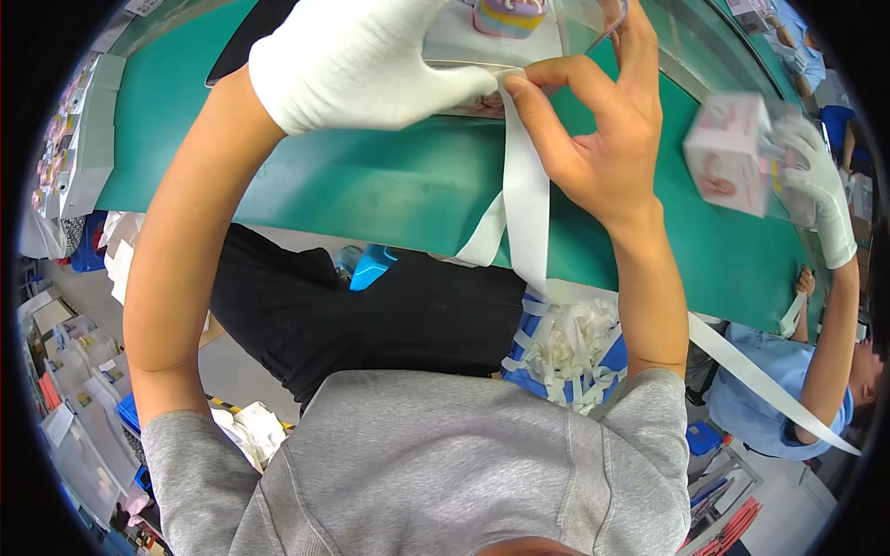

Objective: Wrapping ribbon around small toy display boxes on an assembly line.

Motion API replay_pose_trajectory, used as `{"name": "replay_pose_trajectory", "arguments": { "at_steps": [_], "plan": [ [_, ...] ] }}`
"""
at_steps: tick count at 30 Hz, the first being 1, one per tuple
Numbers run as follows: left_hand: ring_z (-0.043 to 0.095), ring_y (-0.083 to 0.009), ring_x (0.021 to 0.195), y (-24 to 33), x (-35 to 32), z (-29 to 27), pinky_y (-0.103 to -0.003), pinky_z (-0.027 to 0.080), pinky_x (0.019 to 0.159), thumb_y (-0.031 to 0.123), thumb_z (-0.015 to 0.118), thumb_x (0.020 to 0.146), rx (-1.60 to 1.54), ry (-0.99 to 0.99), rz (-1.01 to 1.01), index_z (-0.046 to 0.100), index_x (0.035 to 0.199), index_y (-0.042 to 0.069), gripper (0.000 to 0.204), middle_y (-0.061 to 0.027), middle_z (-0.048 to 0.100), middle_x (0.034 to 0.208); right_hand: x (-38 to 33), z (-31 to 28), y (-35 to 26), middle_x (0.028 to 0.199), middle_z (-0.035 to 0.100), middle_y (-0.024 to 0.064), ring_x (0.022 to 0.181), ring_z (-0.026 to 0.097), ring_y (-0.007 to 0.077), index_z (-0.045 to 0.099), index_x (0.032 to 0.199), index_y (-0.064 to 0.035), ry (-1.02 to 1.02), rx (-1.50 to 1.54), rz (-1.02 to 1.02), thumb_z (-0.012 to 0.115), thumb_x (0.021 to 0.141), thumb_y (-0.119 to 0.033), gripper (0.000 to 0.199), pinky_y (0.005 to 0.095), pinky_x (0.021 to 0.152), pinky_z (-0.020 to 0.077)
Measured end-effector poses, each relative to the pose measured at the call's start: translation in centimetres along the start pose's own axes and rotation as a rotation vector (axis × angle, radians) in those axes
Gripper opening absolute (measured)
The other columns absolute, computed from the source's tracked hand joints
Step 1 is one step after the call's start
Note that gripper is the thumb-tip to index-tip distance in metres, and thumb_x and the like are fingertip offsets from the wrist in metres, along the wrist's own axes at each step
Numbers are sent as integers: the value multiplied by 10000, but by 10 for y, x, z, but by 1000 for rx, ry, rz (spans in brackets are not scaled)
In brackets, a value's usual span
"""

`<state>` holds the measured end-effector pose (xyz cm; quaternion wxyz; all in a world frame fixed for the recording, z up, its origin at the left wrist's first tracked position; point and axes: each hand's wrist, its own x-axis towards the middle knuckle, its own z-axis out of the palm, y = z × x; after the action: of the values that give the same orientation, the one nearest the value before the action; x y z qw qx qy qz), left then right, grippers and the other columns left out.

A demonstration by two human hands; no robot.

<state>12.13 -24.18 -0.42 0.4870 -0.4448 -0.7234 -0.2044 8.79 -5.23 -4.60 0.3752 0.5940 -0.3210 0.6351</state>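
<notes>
At the top of the head view, a small box (454,42) rests on the green table, with a pastel cake-shaped piece (508,18) showing on it. My left hand (357,69), in a white glove, spans the box's left side, its thumb stretched along the near edge. Its fingertips run out of the picture. My bare right hand (603,130) pinches a white ribbon (527,185) between thumb and index finger, right beside the left thumb. From that pinch the ribbon hangs down over the table's near edge, with a second strand folded to its left.
Below the green table (371,185) stands a blue bin (514,361) holding cut ribbon pieces (570,347). To the right, a co-worker's gloved hand (807,167) holds a pink and white box (728,153), blurred. Another ribbon (769,385) runs toward the lower right. Small packages (65,139) line the left.
</notes>
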Motion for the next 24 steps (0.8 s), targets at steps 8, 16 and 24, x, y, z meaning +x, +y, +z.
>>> {"name": "replay_pose_trajectory", "arguments": {
  "at_steps": [8,16,24],
  "plan": [
    [481,-441,1349,1,-2,4,-504,392,1130,107,879,661,-119,49,-55,471,1430,32,873,-238,510,1439,60,-4,-59,1472,416,422,1352,490,531,665,733,14,-708,-734,587,820,723,-38,164,515,1115,411],
    [498,-440,1330,5,-7,44,-494,415,1111,128,900,658,-242,491,-109,495,1416,38,864,-233,524,1431,36,-19,-30,1541,363,387,1438,423,474,637,757,10,-475,-317,839,778,787,-23,147,499,1158,349],
    [502,-315,1371,59,-35,-16,-411,455,1100,280,928,709,-37,-131,-956,372,1539,48,1026,-177,488,1490,13,-36,-31,1458,486,170,1287,510,260,672,873,-32,-144,42,927,755,875,-63,89,386,947,501]
  ]
}}
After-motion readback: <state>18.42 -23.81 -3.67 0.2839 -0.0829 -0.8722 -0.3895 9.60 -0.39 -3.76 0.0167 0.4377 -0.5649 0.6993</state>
